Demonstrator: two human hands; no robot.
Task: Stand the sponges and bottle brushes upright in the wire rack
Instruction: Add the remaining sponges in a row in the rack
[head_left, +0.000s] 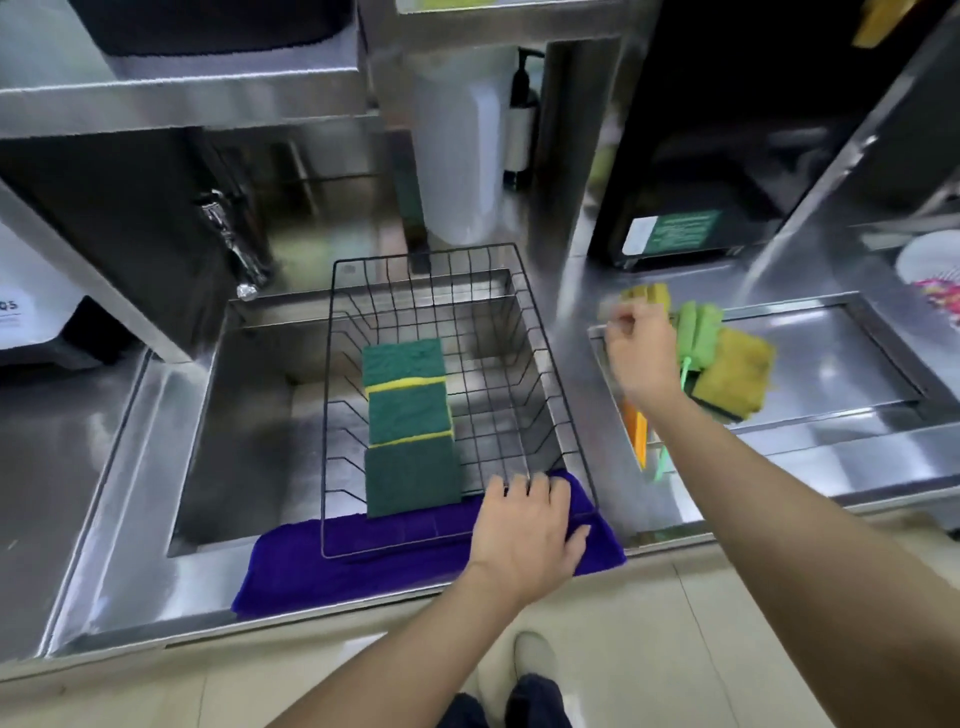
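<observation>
so three green-faced sponges (410, 426) upright, lined up touching in wire rack (545, 332).

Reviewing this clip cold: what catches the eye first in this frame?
Three green-and-yellow sponges stand in a row inside the black wire rack over the sink, on a purple cloth. The left hand rests on the rack's near rim. The right hand reaches into the blurred pile of sponges and a green brush to the right.

Bare forearms (810, 519), no sleeves; dark trousers (519, 706); one pale shoe (534, 656).
</observation>
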